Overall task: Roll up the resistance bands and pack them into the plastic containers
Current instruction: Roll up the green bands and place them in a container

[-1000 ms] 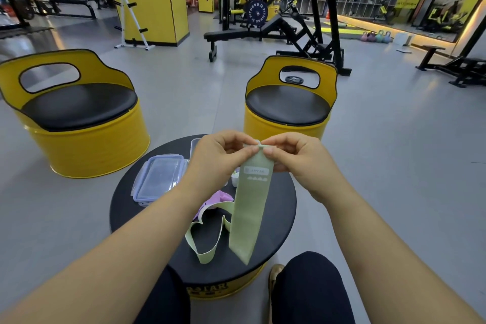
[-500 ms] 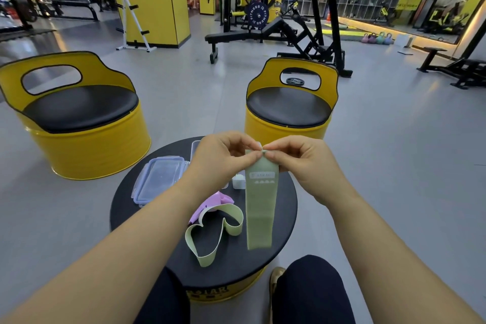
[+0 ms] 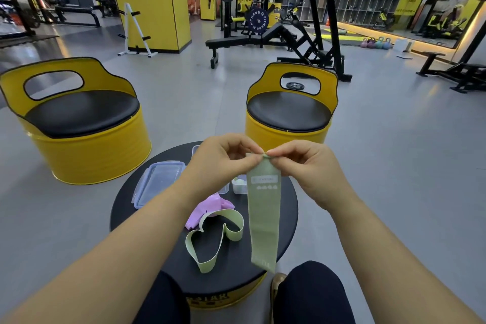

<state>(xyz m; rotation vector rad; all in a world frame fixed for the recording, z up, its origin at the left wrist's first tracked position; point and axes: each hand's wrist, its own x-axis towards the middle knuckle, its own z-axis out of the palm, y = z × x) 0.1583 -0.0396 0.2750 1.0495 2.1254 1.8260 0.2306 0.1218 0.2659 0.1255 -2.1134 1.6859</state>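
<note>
Olive-green resistance band, one: we pinch its top edge between left hand and right hand, fingers curled; it hangs flat over our round black desk.

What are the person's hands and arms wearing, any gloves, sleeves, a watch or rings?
Nothing is worn. The left hand and right hand are bare: no gloves, no visible rings. The left forearm and right forearm are uncovered to the frame's edge, with no sleeve, watch, bracelet or marking in view.
</note>
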